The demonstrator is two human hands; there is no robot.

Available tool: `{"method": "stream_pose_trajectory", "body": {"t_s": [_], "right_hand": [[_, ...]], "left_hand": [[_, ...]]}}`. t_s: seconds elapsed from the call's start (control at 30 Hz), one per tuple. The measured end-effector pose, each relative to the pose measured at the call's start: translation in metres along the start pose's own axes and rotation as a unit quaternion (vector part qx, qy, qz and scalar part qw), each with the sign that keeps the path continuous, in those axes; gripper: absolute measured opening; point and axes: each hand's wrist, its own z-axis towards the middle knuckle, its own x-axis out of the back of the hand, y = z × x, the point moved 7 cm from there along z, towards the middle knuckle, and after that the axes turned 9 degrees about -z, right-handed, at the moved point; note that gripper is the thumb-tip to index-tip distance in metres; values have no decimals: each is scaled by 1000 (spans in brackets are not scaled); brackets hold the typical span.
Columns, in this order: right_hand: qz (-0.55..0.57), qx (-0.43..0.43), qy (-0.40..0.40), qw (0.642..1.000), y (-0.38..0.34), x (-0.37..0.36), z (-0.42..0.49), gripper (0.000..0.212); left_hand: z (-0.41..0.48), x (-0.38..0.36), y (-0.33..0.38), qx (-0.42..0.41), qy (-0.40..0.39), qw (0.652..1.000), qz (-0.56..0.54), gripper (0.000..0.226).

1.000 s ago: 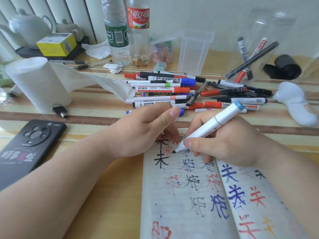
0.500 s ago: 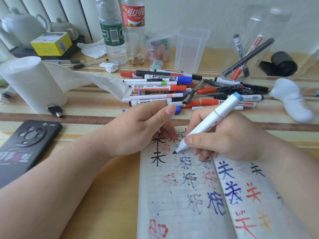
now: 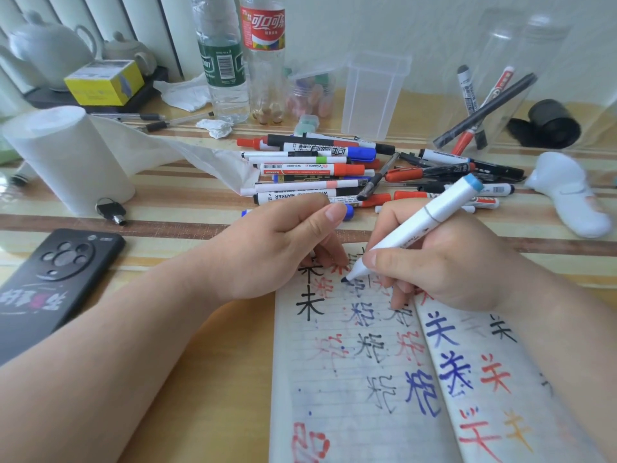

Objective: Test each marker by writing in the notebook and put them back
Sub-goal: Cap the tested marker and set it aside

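Head view: your right hand [image 3: 444, 262] pinches the white, blue-ended plastic marker [image 3: 417, 225], tip touching the open lined paper notebook [image 3: 334, 379], centre frame. Left hand [image 3: 277, 248] is curled on the page top; can't tell if it's holding anything. Pin the page down, stroke lightly somewhere blank.

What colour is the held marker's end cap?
Light blue cap on a white marker; the head view shows it.

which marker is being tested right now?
The fat white marker with the light-blue end, held in the right hand, tip down on the notebook. The others lie in the pile behind or lean in the clear jar.
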Motion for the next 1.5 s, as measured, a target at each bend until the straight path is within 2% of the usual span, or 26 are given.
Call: {"method": "stream_pose_trajectory", "body": {"t_s": [0.17, 0.3, 0.37, 0.47, 0.6, 0.9, 1.03, 1.13, 1.2, 1.23, 1.3, 1.4, 1.5], "right_hand": [[-25, 2, -6, 1000, 0, -3, 0, 14], [-38, 16, -100, 994, -3, -12, -7, 14], [-33, 25, -120, 992, -6, -15, -10, 15], [-3, 32, -82, 996, -8, -12, -7, 10], [-21, 35, -54, 998, -4, -10, -5, 15], [1, 63, -93, 994, -9, -13, -7, 11], [-30, 59, -41, 997, -2, -5, -2, 11], [-66, 35, -73, 995, 4, -6, -1, 10], [-70, 40, -66, 995, 4, -1, -1, 7], [-50, 49, -39, 997, 4, 3, 0, 6], [78, 66, 38, 994, 6, 16, 4, 5], [275, 89, 104, 951, 13, 26, 9, 12], [301, 103, 103, 942, 12, 24, 10, 15]], "left_hand": [[0, -2, 3, 3, -1, 1000, -24, 41], [0, -2, 4, -7, 3, 1000, -29, 40], [0, -3, 3, -9, 1, 1000, -29, 40], [0, -2, 2, -4, -2, 999, -41, 39], [-1, -2, 2, 13, -9, 998, -60, 46], [-3, -1, 0, 33, -11, 996, -82, 45], [-3, -1, -2, 31, -5, 998, -46, 44], [-2, -1, -2, 29, -3, 1000, -5, 36], [-2, -2, -1, 28, -6, 999, 19, 27], [-1, -3, -1, 27, -10, 999, 30, 24], [-1, -4, -2, 20, -15, 999, 45, 19], [-1, -4, -1, 7, -17, 998, 56, 20], [-2, -3, 0, -4, -10, 997, 70, 17]]}}
